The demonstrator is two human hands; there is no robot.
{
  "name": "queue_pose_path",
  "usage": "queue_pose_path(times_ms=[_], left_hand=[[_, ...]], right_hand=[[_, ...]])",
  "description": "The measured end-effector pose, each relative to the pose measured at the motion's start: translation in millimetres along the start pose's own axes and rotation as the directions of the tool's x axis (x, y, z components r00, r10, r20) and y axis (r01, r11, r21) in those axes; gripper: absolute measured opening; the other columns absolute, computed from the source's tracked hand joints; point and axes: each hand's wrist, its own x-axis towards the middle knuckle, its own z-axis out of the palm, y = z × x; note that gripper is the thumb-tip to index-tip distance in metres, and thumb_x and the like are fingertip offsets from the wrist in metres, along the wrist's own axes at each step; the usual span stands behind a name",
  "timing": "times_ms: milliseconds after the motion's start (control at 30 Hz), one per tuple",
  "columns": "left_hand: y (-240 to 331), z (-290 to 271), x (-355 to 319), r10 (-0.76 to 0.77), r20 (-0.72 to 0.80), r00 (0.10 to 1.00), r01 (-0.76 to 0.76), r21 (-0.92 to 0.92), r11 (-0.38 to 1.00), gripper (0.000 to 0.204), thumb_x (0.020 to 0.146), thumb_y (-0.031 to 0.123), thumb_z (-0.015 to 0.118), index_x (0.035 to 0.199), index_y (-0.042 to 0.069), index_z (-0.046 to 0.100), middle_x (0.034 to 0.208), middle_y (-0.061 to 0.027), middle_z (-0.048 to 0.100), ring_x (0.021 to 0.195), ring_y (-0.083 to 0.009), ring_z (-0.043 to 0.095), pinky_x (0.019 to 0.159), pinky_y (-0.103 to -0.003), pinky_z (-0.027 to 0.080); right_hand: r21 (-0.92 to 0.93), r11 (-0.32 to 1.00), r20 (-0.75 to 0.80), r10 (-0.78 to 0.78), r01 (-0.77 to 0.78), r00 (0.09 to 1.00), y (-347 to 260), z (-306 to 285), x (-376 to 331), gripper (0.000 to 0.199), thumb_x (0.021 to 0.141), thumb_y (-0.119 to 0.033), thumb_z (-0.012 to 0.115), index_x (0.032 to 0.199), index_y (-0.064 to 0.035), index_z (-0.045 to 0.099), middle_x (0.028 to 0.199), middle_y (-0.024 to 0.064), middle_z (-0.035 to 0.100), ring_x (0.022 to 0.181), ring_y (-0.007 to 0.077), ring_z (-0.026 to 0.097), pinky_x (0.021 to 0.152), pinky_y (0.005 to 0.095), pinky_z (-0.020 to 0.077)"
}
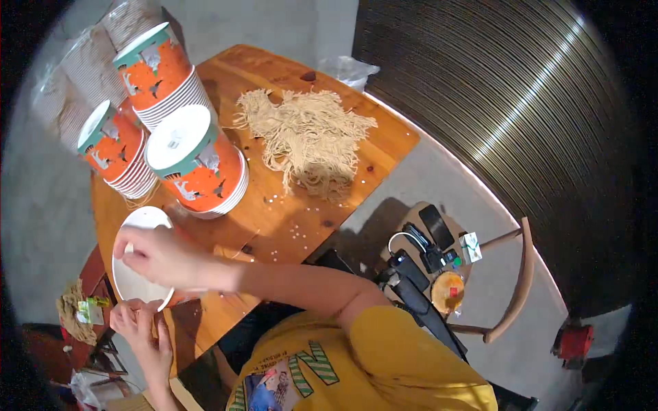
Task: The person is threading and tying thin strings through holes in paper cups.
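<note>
A white-lined paper bucket point(127, 282) lies tipped with its mouth toward me at the near left of the table. My left hand point(145, 335) grips its lower rim, fingers curled at the edge. Across the bucket's mouth reaches my right hand point(161, 259), closed in a pinch and slightly blurred. A small pale bit shows at its fingertips, too small to name. Behind the bucket stand stacks of orange paper buckets with green bands: a front stack point(205, 171), a left stack point(116, 147) and a rear stack point(157, 68).
A pile of beige strings point(308, 133) lies on the wooden table point(391, 140), with small white dots scattered nearby. To the right, a chair point(524, 281) holds a phone point(436, 227), black devices and a round orange-yellow item point(447, 291). Clear plastic-wrapped stacks point(86, 65) stand at the far left.
</note>
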Motion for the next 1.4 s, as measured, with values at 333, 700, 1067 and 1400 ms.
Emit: queue_pose_path(times_ms=[333,700,1067,1400], left_hand=[[-60.3,3.7,33.0,0.033,-0.296,0.955,-0.076,-0.136,0.988,0.031,0.066,-0.008,0.061,0.091,0.009,0.06,0.1,-0.0144,0.048,0.1,-0.0345,0.046,0.086,-0.044,0.037],[-69.5,1.4,63.0,-0.374,-0.479,0.794,-0.035,-0.65,0.759,0.022,0.086,-0.006,0.048,0.103,0.001,0.059,0.101,-0.0085,0.053,0.091,-0.0182,0.053,0.079,-0.028,0.044],[61.9,-4.8,50.5,-0.115,0.311,0.943,0.323,-0.94,0.106,0.017,0.098,0.017,0.048,0.102,0.002,0.054,0.073,0.0012,0.055,0.066,-0.0053,0.052,0.058,-0.02,0.043],[87.0,9.7,57.7,-0.121,0.243,0.962,0.252,-0.965,0.064,0.031,0.093,0.015,0.057,0.116,0.005,0.039,0.083,-0.0029,0.055,0.068,-0.0069,0.054,0.057,-0.021,0.046]], right_hand=[[0.638,0.591,0.068,0.595,-0.493,0.801,-31.8,-94.1,-31.2,0.027,0.087,-0.018,0.057,0.109,-0.0025,0.055,0.095,0.0133,0.065,0.079,0.0238,0.065,0.066,0.0294,0.0536],[0.58,0.664,0.18,0.461,-0.472,0.869,-41.0,-76.6,-31.6,0.033,0.09,-0.016,0.054,0.119,-0.0014,0.049,0.117,0.0188,0.058,0.107,0.0306,0.058,0.091,0.0385,0.0478],[0.684,0.665,0.198,0.224,-0.299,0.954,-31.4,-43.6,-26.1,0.035,0.091,-0.016,0.056,0.119,0.0015,0.045,0.124,0.0208,0.052,0.117,0.0296,0.053,0.1,0.0411,0.0438],[0.784,0.553,0.155,0.265,-0.282,0.952,-26.6,-45.2,-32.8,0.03,0.098,-0.021,0.047,0.116,0.0024,0.047,0.121,0.02,0.054,0.115,0.03,0.055,0.101,0.0393,0.0444]])
